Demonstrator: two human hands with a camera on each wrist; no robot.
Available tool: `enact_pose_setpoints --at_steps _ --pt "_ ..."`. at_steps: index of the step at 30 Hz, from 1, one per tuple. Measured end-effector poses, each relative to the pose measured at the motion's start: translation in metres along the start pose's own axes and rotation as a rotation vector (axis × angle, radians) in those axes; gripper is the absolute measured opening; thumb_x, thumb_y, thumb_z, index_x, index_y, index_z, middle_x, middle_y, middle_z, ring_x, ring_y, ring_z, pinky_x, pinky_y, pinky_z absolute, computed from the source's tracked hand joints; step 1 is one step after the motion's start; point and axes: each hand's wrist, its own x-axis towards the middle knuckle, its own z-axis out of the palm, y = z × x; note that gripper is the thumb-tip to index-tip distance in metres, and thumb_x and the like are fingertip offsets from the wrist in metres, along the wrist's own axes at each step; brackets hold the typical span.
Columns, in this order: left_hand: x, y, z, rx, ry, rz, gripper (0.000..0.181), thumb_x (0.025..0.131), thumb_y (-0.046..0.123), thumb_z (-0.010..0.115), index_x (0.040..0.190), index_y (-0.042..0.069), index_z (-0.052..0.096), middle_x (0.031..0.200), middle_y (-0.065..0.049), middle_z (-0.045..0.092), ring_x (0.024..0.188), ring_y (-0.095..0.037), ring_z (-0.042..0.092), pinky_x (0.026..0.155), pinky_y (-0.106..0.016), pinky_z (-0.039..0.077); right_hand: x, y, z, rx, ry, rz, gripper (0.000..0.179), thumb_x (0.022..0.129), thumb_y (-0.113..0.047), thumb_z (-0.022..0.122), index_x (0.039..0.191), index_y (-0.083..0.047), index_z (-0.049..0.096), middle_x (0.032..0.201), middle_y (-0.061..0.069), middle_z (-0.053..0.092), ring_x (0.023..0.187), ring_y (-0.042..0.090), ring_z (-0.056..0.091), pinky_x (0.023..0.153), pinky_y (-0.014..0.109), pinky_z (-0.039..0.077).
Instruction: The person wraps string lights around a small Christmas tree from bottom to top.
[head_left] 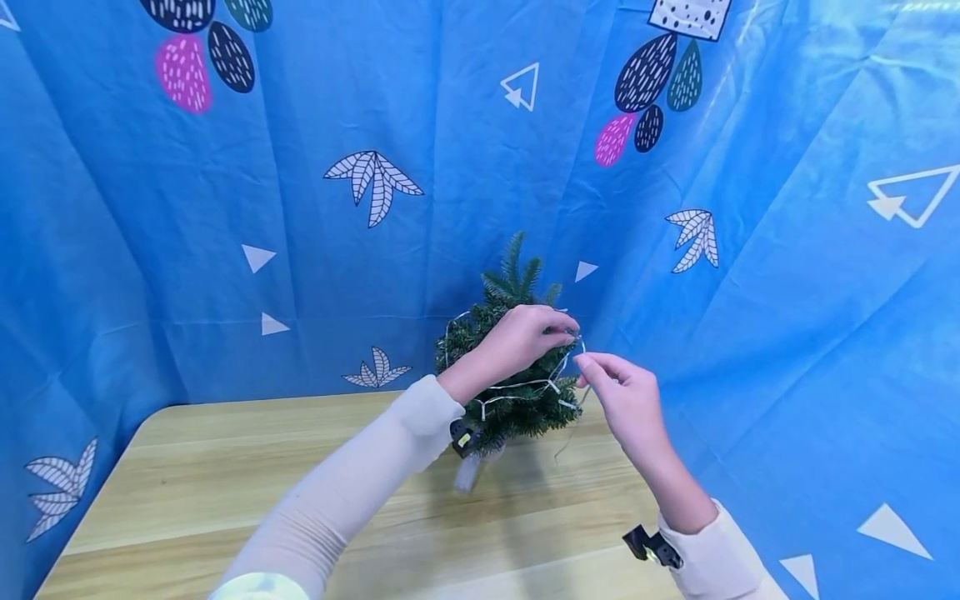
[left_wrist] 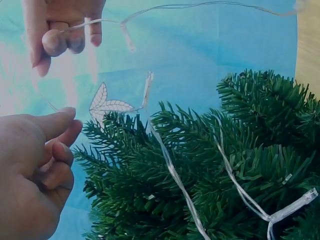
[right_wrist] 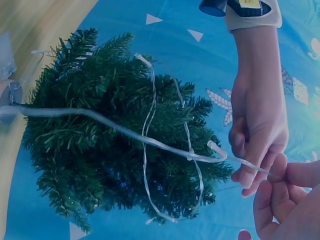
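A small artificial Christmas tree (head_left: pixel 510 333) stands on the wooden table, tilted in the right wrist view. Clear-wired string lights (right_wrist: pixel 150 142) loop around its branches, with small white bulbs along the wire. My left hand (head_left: pixel 536 329) is at the tree's upper right side, thumb and fingers pinching the wire. Slightly lower and to the right, my right hand (head_left: pixel 622 396) pinches the same strand between thumb and fingertips. A short length of wire spans the two hands. From the right hand (left_wrist: pixel 65 25), more wire with a bulb trails off in the left wrist view.
The tree's base, partly wrapped in clear plastic (head_left: pixel 467 473), rests on the wooden table (head_left: pixel 247 467). A loose wire end hangs near the table at the tree's right. Behind and at the sides hangs a blue patterned curtain (head_left: pixel 360 275). Each wrist carries a small black camera.
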Motion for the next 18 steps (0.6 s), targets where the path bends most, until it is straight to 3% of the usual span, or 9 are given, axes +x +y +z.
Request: enact_pose_setpoints --at_steps 4,9,14,18 --pt "0.004 -0.003 0.001 -0.004 0.038 0.035 0.019 0.099 0.022 0.065 0.113 0.016 0.077 0.108 0.006 0.073 0.099 -0.006 0.066 0.088 -0.021 0.053 0.0 0.0 0.002 0.012 0.002 0.0 0.039 0.097 -0.055 0.061 0.101 -0.019 0.076 0.089 0.005 0.071 0.064 0.022 0.04 0.052 0.035 0.035" --pt "0.018 -0.007 -0.004 -0.005 0.098 0.041 0.017 0.1 0.019 0.065 0.111 0.014 0.077 0.109 0.003 0.075 0.099 -0.009 0.068 0.087 -0.02 0.053 -0.002 0.0 0.001 0.019 0.016 0.006 0.037 0.097 -0.05 0.063 0.103 -0.017 0.077 0.086 0.003 0.071 0.06 0.019 0.038 0.049 0.033 0.033" --pt "0.04 -0.019 -0.015 -0.066 0.172 -0.013 0.015 0.1 0.016 0.065 0.11 0.015 0.076 0.108 0.001 0.075 0.078 -0.012 0.064 0.07 -0.022 0.051 -0.003 0.004 0.001 0.025 0.015 0.016 0.036 0.097 -0.049 0.065 0.104 -0.016 0.078 0.085 0.002 0.072 0.062 0.016 0.04 0.053 0.032 0.034" --pt "0.059 -0.028 -0.021 -0.095 0.193 -0.047 0.016 0.1 0.018 0.064 0.11 0.014 0.076 0.11 -0.001 0.075 0.073 -0.012 0.059 0.067 -0.025 0.047 -0.001 0.008 0.0 0.043 0.02 0.018 0.036 0.096 -0.049 0.066 0.106 -0.017 0.078 0.085 0.001 0.073 0.066 0.015 0.043 0.057 0.03 0.036"
